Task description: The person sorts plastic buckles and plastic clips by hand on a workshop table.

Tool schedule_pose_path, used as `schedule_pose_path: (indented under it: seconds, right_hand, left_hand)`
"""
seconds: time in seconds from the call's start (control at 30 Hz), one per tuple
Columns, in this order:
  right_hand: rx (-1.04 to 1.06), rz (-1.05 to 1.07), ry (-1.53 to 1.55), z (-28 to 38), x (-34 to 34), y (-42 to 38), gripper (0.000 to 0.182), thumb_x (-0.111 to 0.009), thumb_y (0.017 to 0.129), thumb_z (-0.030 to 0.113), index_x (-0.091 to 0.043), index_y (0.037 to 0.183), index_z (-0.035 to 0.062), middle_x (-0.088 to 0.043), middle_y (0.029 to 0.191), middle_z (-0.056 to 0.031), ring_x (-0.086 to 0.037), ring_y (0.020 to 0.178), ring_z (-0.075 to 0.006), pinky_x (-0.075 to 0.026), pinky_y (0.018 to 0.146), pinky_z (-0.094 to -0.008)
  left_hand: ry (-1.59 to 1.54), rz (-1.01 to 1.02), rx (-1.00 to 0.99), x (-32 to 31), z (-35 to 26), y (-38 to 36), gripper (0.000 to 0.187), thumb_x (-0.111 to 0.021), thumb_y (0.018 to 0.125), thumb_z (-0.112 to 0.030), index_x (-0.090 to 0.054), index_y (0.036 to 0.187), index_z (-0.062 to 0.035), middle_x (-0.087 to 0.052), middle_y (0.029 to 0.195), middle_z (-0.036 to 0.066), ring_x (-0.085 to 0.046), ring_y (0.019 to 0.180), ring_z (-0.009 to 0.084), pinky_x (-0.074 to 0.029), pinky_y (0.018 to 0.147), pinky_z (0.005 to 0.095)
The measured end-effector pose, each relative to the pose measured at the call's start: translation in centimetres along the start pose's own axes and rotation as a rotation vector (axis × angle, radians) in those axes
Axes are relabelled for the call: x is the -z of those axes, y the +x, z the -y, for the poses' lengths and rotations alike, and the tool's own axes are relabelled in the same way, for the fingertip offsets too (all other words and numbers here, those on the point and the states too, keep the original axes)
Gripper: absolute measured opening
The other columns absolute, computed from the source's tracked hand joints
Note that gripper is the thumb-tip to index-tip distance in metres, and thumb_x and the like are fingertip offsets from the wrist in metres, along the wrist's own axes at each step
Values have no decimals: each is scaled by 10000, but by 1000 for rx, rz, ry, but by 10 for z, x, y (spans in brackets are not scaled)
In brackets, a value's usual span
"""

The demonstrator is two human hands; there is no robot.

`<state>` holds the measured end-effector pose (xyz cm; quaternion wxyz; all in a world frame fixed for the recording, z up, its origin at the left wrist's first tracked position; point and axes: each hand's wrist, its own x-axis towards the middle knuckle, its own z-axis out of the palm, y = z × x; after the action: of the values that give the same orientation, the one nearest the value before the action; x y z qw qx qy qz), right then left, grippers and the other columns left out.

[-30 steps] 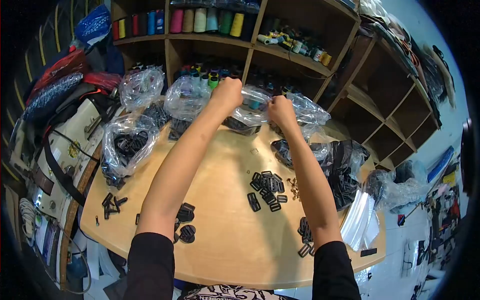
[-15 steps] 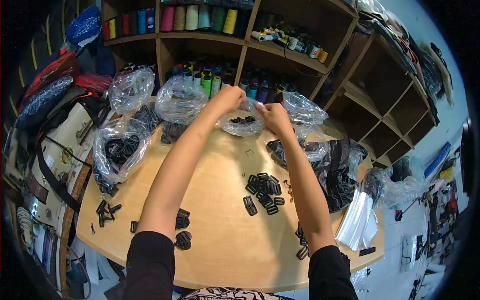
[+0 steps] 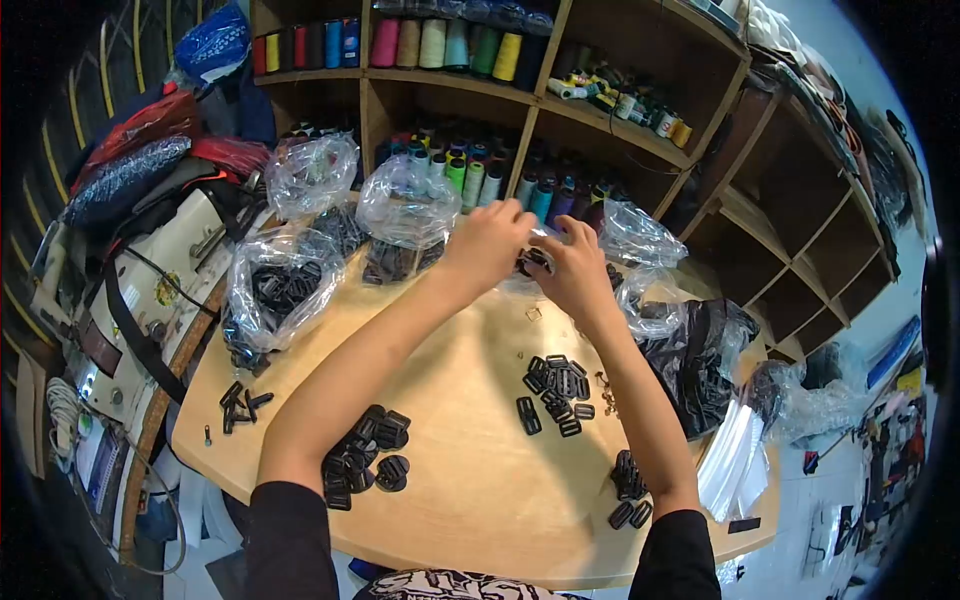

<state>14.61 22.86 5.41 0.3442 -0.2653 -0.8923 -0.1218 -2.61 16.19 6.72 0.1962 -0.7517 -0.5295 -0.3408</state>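
Note:
At the far side of the table, my left hand (image 3: 488, 245) has its fingers bent at the rim of a clear plastic bag (image 3: 520, 287). Opposite it, my right hand (image 3: 575, 268) pinches the same rim with curled fingers and thumb. Dark pieces (image 3: 536, 260) show in the gap between the two hands. Most of this bag is hidden behind my hands. Nearer to me lies a pile of black strap adjusters (image 3: 556, 386), left of my right forearm. Black buckles (image 3: 365, 445) are heaped beside my left forearm.
Clear bags of black parts (image 3: 285, 290) stand along the table's left and back. A black plastic bag (image 3: 705, 360) and white strips (image 3: 735, 455) sit at the right. Thread spools (image 3: 455, 45) fill the wooden shelves behind. A sewing machine (image 3: 165, 290) stands at the left.
Both hands have come lower and closer together over the bag, covering more of it. The camera view has shifted, so the table and shelves appear further right.

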Motion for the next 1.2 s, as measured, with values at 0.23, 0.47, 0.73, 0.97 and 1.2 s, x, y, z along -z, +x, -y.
schedule_pose_path:
  seconds: [0.23, 0.47, 0.73, 0.97, 1.2]
  right_hand:
    - [-252, 225, 168, -36, -22, 37, 466, -638, 716, -28, -624, 1179, 16, -628, 1096, -215, -590, 1060, -391, -491, 918, -416]
    - [-543, 469, 561, -57, -14, 68, 462, -620, 723, 60, -655, 1184, 35, -666, 1080, -243, -650, 1012, -383, -519, 889, -398]
    - [-211, 426, 92, -60, -35, 49, 425, -567, 728, -30, -658, 1139, 28, -646, 1099, -246, -614, 1041, -397, -488, 938, -432]
    - [-110, 513, 165, -40, -52, 46, 246, -646, 776, 143, -684, 973, 1, -682, 976, -238, -654, 931, -394, -522, 831, -464]
    - [-64, 501, 147, -54, -76, 26, 465, -699, 706, 218, -624, 1086, -39, -615, 1132, -283, -594, 1077, -416, -492, 930, -440]
  left_hand:
    - [-55, 103, 216, 29, 19, -39, 184, -596, 817, -37, -626, 998, -44, -603, 1007, 140, -637, 883, 358, -539, 753, 435]
    - [1, 92, 133, -23, 3, -37, 277, -624, 773, -37, -598, 1048, -48, -612, 1010, 122, -661, 859, 345, -554, 750, 437]
    - [-56, 196, 128, -42, 8, -16, 230, -581, 792, -29, -605, 1017, -73, -604, 976, 121, -662, 812, 353, -548, 690, 461]
    - [-8, 224, 127, -49, 5, -23, 218, -600, 770, -67, -622, 987, -70, -615, 996, 122, -655, 806, 354, -544, 682, 457]
    - [-50, 412, 104, -36, -2, -25, 236, -610, 719, -117, -635, 941, -39, -635, 993, 130, -653, 828, 350, -536, 736, 472]
